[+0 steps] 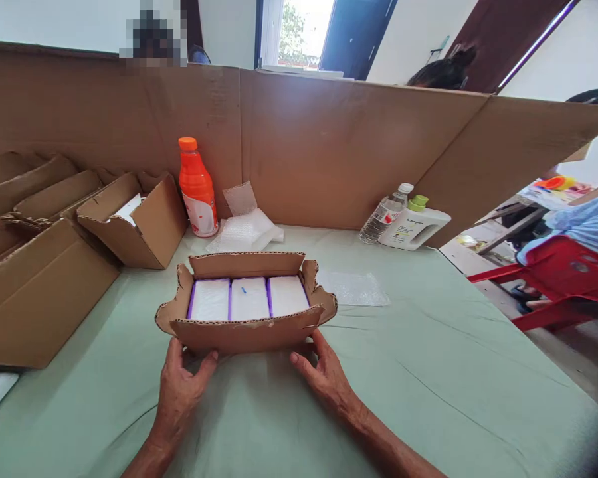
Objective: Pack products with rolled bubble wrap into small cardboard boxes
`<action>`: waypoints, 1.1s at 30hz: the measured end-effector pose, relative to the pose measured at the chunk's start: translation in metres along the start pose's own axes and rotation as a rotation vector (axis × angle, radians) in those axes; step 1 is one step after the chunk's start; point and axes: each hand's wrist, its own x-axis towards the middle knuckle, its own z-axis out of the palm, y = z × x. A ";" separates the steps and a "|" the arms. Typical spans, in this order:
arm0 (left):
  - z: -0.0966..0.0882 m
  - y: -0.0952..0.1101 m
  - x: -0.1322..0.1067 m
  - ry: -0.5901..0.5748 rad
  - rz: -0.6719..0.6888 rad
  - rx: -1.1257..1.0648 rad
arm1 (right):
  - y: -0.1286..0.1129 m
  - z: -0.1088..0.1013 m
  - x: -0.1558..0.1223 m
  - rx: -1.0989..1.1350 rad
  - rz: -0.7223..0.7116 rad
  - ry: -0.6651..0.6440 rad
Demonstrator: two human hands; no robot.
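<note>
An open brown corrugated-cardboard box (244,337) sat mid-way across the pale green tabletop (438,358), its flaps raised, with three white, purple-edged rectangular packs (250,302) side by side inside. The left hand (182,392) was at its near left corner and the right hand (329,378) at its near right; on each, thumb and forefinger stood apart, but whether the fingers were clamped on the cardboard I cannot tell. A clear bubble-wrap sheet (363,290) lay flat just beyond the right corner. The step in hand looked like steadying or positioning the filled box; any further move probably called for even, two-sided support, flaps being loose.
</note>
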 end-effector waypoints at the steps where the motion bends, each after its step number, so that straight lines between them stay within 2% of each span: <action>1: 0.003 0.001 0.002 -0.018 0.010 0.015 | 0.000 0.000 0.000 0.000 0.016 0.016; 6: 0.011 0.008 0.016 -0.077 0.035 0.022 | 0.002 -0.002 0.009 0.002 0.015 0.035; 9: 0.006 0.001 0.011 -0.134 -0.013 -0.072 | 0.008 -0.025 0.014 -0.109 -0.041 0.080; 12: -0.002 -0.013 -0.014 -0.121 -0.088 -0.155 | 0.017 -0.058 0.028 -0.322 0.005 0.238; 15: -0.005 -0.025 -0.048 -0.076 -0.116 -0.184 | 0.026 -0.081 0.059 -0.479 0.124 0.330; 19: -0.005 -0.033 -0.080 -0.104 -0.080 -0.165 | 0.033 -0.082 0.103 -0.518 0.171 0.374; 21: -0.009 -0.036 -0.086 -0.131 -0.096 -0.142 | 0.031 -0.080 0.106 -0.505 0.158 0.364; 24: -0.021 -0.039 -0.090 -0.143 -0.115 -0.106 | 0.018 -0.091 0.073 -0.488 0.120 0.371; 26: -0.029 -0.040 -0.093 -0.154 -0.115 -0.091 | 0.004 -0.102 0.034 -0.487 0.097 0.378; 28: -0.033 -0.037 -0.096 -0.200 -0.135 -0.096 | -0.013 -0.105 -0.007 -0.480 0.050 0.327; 30: -0.032 -0.030 -0.100 -0.304 -0.183 -0.156 | -0.029 -0.093 -0.040 -0.453 -0.038 0.205; 33: -0.026 -0.014 -0.106 -0.492 -0.244 -0.320 | -0.045 -0.046 -0.065 -0.412 -0.164 0.004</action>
